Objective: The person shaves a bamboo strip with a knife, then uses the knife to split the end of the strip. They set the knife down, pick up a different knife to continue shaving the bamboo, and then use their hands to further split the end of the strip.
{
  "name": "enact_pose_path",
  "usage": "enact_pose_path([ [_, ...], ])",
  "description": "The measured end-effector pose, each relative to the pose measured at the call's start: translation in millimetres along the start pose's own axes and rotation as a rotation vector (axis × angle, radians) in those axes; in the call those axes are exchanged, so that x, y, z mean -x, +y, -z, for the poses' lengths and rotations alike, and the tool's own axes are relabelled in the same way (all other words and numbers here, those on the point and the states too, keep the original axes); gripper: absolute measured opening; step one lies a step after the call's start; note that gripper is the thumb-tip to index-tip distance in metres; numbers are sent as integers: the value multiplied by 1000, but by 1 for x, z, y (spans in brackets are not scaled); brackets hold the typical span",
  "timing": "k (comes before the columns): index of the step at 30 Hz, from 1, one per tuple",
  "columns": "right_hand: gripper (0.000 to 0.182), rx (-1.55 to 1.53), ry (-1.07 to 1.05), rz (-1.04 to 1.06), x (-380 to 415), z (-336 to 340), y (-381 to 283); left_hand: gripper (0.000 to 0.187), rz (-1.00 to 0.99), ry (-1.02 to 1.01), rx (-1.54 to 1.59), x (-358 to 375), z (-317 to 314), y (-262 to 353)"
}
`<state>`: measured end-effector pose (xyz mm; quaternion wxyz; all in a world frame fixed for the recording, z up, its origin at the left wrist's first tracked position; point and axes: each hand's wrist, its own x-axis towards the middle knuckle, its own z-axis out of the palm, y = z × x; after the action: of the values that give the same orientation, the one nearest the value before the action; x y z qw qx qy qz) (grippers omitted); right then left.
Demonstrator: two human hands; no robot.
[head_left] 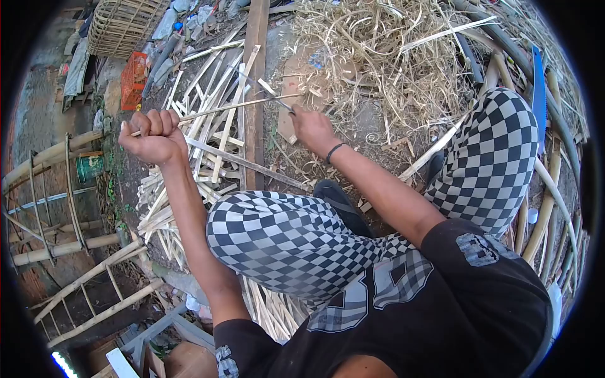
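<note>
My left hand (153, 135) is closed around one end of a thin bamboo strip (230, 108), palm turned up, at the left. The strip runs rightward from it to a point just above my right hand. My right hand (312, 131) is wrapped round the handle of a knife (277, 101), whose narrow blade crosses the strip near its right end. The handle is mostly hidden in my fingers. Below the strip lies a pile of cut pale strips (211, 142), beside a long wooden board (254, 120).
Curly shavings (391, 57) heap up at the top right. A blue saw (538, 94) stands at the far right near bamboo poles (545, 220). An orange crate (133, 80) and a woven basket (125, 26) are top left; bamboo frames (101, 302) lie lower left.
</note>
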<state>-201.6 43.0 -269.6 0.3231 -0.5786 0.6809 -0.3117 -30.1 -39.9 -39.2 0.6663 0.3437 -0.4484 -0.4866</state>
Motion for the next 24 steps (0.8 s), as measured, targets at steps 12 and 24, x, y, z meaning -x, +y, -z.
enact_pose_path([
  [12, 26, -129, -35, -46, 5, 23, -52, 56, -168, 94, -152, 0, -13, -7],
  [24, 20, -4, 53, -101, -25, -19, 20, 53, -112, 80, -133, 2, -8, -6],
])
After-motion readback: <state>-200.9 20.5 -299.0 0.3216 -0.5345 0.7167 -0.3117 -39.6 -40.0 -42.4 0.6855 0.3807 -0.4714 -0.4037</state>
